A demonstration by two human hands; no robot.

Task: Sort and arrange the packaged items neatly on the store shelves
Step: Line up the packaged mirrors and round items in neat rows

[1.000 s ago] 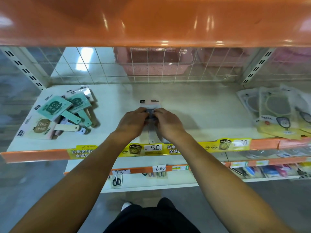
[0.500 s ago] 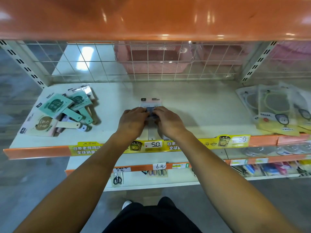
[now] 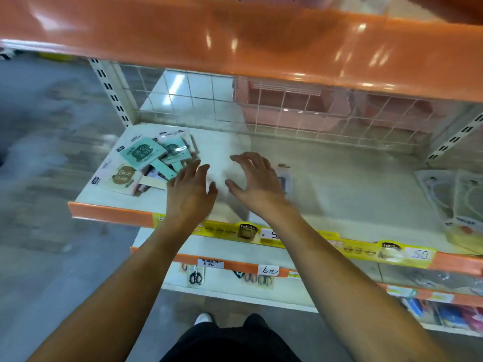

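Your left hand (image 3: 192, 189) and right hand (image 3: 257, 182): fingers spread, holding nothing, above the white shelf (image 3: 339, 194). Teal and beige packaged items (image 3: 146, 163): heaped at 10 o'clock. Clear packets (image 3: 452, 194): 3 o'clock.

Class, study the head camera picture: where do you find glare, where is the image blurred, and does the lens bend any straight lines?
Head view: bright glare streaks sit on the glossy orange upper shelf; motion blur smears the floor at left and softens the left hand, right hand and teal packaged items; the wide lens tilts and bows the yellow price strip.
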